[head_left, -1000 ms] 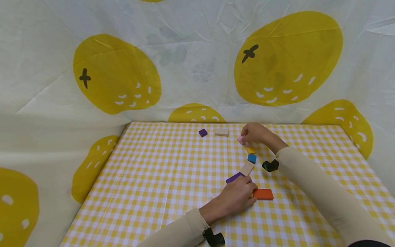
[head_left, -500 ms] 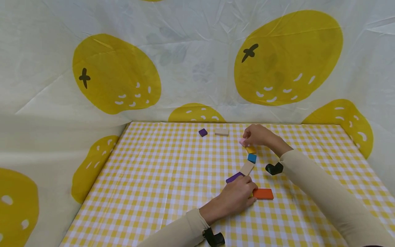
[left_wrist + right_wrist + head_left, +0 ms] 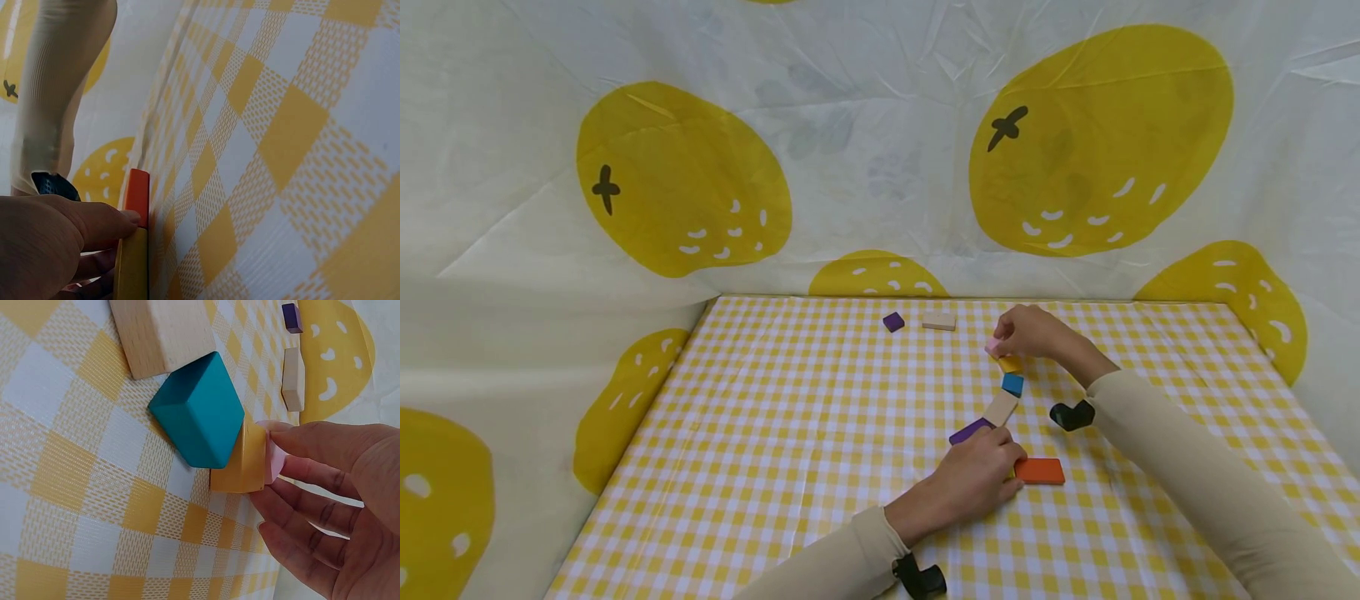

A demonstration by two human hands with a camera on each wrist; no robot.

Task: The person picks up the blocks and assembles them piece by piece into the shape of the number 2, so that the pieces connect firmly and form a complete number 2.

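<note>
My right hand (image 3: 1028, 331) pinches a small pink block (image 3: 273, 457) between thumb and fingers, right at the end of a yellow block (image 3: 240, 465). A blue block (image 3: 203, 415) and a pale wooden block (image 3: 165, 334) continue that curved row toward me, followed by a long purple block (image 3: 970, 431). Beside the purple one, my left hand (image 3: 977, 471) grips a yellow block (image 3: 131, 265), its thumb at the seam with an orange-red block (image 3: 138, 197). That orange-red block lies flat just right of the left fingertips; most of the left-hand yellow block is hidden in the head view.
Near the table's far edge lie a small purple block (image 3: 893, 322) and a pale wooden block (image 3: 938, 321). A yellow checked cloth (image 3: 760, 450) covers the table. Behind it hangs a white sheet (image 3: 880, 150) with large yellow fruit prints.
My right hand has drawn the pink block slightly toward me and to the right, up to the end of the yellow block. The left hand stays in place.
</note>
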